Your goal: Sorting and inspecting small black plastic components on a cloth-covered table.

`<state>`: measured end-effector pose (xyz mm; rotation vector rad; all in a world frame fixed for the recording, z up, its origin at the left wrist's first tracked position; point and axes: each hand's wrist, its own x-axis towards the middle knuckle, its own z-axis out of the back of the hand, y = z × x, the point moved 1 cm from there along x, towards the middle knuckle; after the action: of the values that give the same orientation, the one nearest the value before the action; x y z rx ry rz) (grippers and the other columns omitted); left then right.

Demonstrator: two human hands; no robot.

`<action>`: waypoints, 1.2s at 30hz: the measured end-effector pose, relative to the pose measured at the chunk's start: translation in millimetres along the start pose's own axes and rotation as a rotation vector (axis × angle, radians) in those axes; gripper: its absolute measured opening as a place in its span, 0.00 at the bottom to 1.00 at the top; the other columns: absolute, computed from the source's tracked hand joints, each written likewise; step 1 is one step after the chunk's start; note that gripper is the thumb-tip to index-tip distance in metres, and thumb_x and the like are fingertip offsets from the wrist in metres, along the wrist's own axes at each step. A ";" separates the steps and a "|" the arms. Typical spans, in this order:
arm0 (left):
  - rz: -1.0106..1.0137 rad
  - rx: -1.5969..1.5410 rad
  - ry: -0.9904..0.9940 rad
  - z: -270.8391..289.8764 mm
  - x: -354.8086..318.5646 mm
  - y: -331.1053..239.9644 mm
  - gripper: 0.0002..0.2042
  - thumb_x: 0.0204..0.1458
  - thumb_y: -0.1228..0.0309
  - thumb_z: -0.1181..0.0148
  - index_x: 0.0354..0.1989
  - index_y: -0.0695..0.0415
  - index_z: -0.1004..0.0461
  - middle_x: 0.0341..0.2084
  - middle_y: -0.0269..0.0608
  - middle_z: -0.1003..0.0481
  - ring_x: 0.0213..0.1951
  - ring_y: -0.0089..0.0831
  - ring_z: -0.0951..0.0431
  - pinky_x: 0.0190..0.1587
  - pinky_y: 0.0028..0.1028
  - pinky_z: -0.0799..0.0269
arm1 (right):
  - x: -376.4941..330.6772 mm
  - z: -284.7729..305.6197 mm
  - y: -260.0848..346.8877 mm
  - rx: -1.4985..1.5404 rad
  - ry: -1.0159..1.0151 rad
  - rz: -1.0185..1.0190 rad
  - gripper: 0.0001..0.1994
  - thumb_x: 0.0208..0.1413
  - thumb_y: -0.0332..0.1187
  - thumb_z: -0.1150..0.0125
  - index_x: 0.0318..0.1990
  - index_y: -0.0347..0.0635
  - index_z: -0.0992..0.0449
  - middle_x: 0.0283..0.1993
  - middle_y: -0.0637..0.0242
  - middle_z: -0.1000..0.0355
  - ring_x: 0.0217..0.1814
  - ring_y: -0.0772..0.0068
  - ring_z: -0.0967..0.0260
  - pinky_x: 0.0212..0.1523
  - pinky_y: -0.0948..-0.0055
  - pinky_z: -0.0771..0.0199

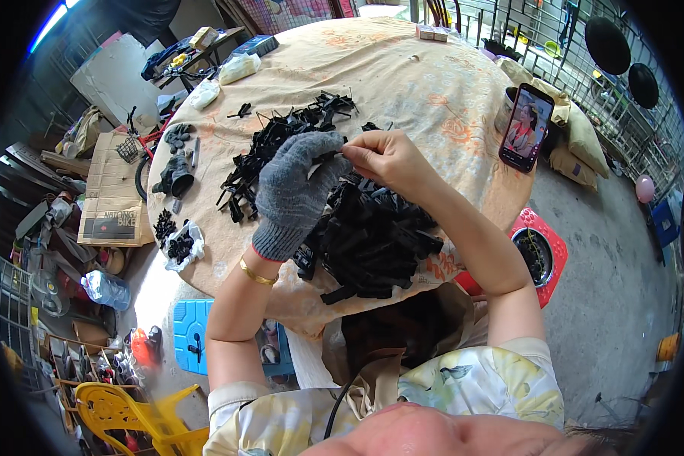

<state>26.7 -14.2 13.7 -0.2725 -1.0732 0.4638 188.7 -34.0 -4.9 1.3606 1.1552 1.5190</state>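
Observation:
My left hand [295, 190], in a grey knit glove, and my bare right hand [384, 158] meet over a round table [433, 83] covered with a pale patterned cloth. Both pinch one small black plastic part [331, 154] between their fingertips. Below my hands lies a big heap of black plastic pieces [372, 235]. A looser spread of thin black pieces [281, 144] lies beyond my left hand, toward the table's middle.
A phone [525, 128] stands propped at the table's right edge, its screen lit. Small piles and a plastic bag of black parts [178, 243] lie at the left edge. A red stool [539, 254], a blue stool [192, 334] and a yellow chair [129, 418] stand around the table.

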 end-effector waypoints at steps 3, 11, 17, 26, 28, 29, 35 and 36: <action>0.125 -0.174 -0.030 -6.6 0.0 2.6 0.23 0.38 0.78 0.36 0.47 0.57 0.32 0.31 0.42 0.25 0.30 0.30 0.24 0.34 0.24 0.28 | 0.9 1.3 2.0 -0.047 -0.087 0.122 0.08 0.52 0.32 0.42 0.31 0.35 0.26 0.19 0.77 0.36 0.20 0.90 0.44 0.19 0.86 0.45; -0.111 0.164 0.051 -5.6 0.9 -13.0 0.33 0.40 0.78 0.38 0.58 0.56 0.45 0.39 0.47 0.28 0.35 0.38 0.24 0.38 0.29 0.28 | -2.1 0.8 11.9 -0.376 -0.168 0.422 0.11 0.44 0.33 0.34 0.33 0.37 0.25 0.22 0.76 0.32 0.24 0.91 0.40 0.23 0.88 0.40; 0.217 -0.560 0.058 12.1 9.8 1.4 0.26 0.44 0.69 0.38 0.51 0.63 0.38 0.41 0.47 0.29 0.39 0.33 0.26 0.46 0.29 0.30 | -3.8 23.1 19.9 -0.019 -0.243 0.224 0.10 0.47 0.35 0.36 0.34 0.39 0.24 0.21 0.78 0.34 0.22 0.90 0.42 0.22 0.88 0.42; 0.740 -0.946 0.487 7.6 2.4 2.3 0.12 0.47 0.68 0.41 0.36 0.62 0.32 0.28 0.39 0.27 0.30 0.24 0.26 0.33 0.20 0.30 | 2.9 11.1 9.3 0.055 0.133 0.407 0.10 0.51 0.35 0.41 0.36 0.37 0.26 0.25 0.77 0.33 0.27 0.89 0.39 0.25 0.88 0.39; 0.718 -1.012 0.406 6.0 2.2 5.3 0.11 0.47 0.70 0.41 0.36 0.61 0.32 0.27 0.37 0.27 0.29 0.22 0.26 0.32 0.20 0.30 | 1.4 8.7 9.5 -0.006 0.061 0.369 0.11 0.52 0.35 0.42 0.36 0.36 0.26 0.25 0.76 0.32 0.28 0.88 0.38 0.27 0.88 0.38; 0.696 -1.076 0.325 6.0 2.7 5.9 0.10 0.47 0.71 0.41 0.36 0.60 0.31 0.27 0.36 0.27 0.29 0.21 0.27 0.32 0.19 0.30 | 0.3 7.2 9.2 -0.065 -0.012 0.331 0.11 0.52 0.35 0.42 0.36 0.35 0.26 0.26 0.75 0.32 0.29 0.88 0.38 0.29 0.87 0.38; 0.646 -0.856 0.233 12.2 5.8 -6.5 0.09 0.46 0.75 0.40 0.36 0.59 0.31 0.27 0.33 0.28 0.28 0.19 0.29 0.33 0.19 0.31 | -6.4 1.0 14.2 -0.093 -0.111 0.317 0.09 0.54 0.33 0.45 0.35 0.35 0.27 0.25 0.73 0.32 0.28 0.87 0.38 0.28 0.86 0.38; 0.640 -0.875 0.213 12.2 5.1 -5.0 0.10 0.45 0.75 0.40 0.36 0.59 0.31 0.27 0.33 0.28 0.29 0.19 0.28 0.34 0.19 0.31 | -6.5 0.0 14.1 -0.034 -0.150 0.375 0.09 0.54 0.32 0.45 0.35 0.35 0.27 0.25 0.73 0.32 0.27 0.87 0.38 0.27 0.86 0.38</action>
<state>19.0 -16.2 25.4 -1.4348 -0.9100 0.4889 189.9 -44.2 6.7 1.7062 0.8081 1.6499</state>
